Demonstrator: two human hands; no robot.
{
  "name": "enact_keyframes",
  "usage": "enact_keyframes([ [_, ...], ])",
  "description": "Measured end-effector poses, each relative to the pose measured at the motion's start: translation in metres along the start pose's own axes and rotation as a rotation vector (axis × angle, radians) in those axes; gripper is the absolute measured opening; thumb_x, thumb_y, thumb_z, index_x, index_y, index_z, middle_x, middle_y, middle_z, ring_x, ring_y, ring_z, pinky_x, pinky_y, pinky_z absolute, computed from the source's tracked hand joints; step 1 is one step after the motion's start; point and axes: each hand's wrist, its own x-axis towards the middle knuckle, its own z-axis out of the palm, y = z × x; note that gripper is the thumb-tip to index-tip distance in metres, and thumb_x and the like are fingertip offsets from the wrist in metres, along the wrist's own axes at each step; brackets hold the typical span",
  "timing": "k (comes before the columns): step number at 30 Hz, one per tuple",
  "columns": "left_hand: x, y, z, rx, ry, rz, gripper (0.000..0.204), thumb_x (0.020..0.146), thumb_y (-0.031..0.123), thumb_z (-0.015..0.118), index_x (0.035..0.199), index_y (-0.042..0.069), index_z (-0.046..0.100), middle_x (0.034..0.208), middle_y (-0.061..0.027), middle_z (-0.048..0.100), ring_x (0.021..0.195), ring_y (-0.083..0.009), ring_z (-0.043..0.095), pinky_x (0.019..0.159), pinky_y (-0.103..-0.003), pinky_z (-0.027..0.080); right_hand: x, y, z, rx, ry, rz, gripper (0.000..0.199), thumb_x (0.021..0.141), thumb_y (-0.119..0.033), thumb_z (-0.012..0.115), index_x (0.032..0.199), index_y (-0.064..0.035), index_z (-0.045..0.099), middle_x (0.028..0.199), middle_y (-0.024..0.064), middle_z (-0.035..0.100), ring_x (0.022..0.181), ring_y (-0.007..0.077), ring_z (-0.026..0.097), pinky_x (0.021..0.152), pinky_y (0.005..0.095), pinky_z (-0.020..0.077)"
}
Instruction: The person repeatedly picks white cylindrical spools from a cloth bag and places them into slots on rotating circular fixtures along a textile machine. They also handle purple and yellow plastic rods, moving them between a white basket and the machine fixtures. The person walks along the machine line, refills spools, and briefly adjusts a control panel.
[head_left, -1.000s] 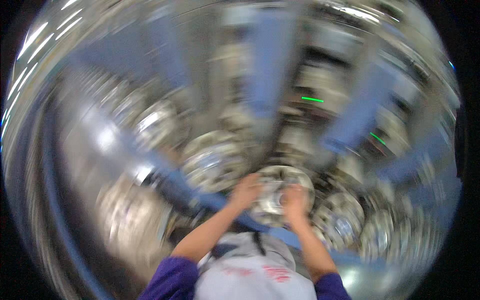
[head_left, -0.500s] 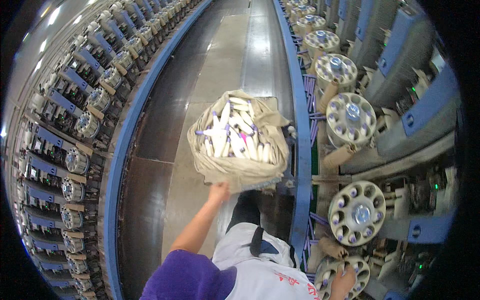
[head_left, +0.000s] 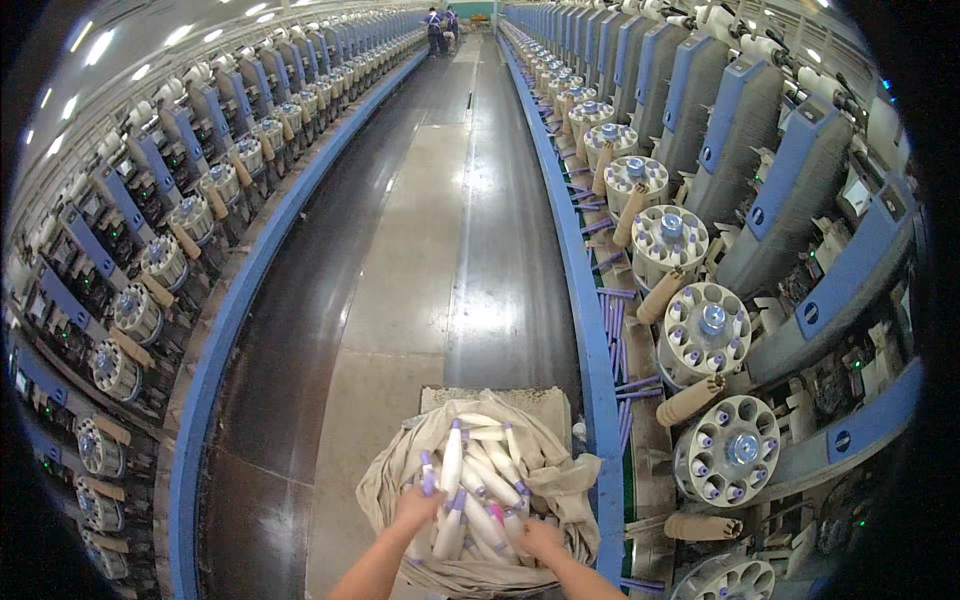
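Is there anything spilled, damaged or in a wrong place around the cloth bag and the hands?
Nothing stands out. Both hands, left hand and right hand, reach into the cloth bag, where the white bobbins lie heaped inside. No bobbin is seen on the floor.

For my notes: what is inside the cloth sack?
The cloth sack holds white yarn bobbins with purple tips. Left hand and right hand reach in; lower layers are hidden.
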Motion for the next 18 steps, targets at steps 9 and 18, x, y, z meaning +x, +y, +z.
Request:
enact_keyframes([
  [9, -0.012, 0.087, 0.007, 0.498, -0.037, 0.298, 0.05, 0.074, 0.034, 0.068, 0.115, 0.007, 0.055, 0.094, -0.019, 0.067, 0.087, -0.0386, 0.064, 0.08, -0.049, 0.05, 0.025, -0.024, -0.022, -0.003, 0.296, -0.038, 0.043, 0.076, -0.027, 0.058, 0.111, -0.003, 0.057, 0.112, 0.0223, 0.061, 0.104, 0.0398, 0.06, 0.086, 0.049, 0.0486],
  [18, -0.034, 0.162, -0.096, -0.396, -0.189, 0.486, 0.041, 0.074, 0.012, 0.078, 0.111, 0.005, 0.062, 0.109, -0.0098, 0.062, 0.095, -0.0202, 0.06, 0.083, -0.035, 0.048, 0.043, -0.036, -0.136, 1.048, 0.528, -0.272, 0.04, 0.07, -0.015, 0.075, 0.103, 0.001, 0.058, 0.095, 0.0138, 0.065, 0.081, 0.0267, 0.064, 0.073, 0.0371, 0.0496],
])
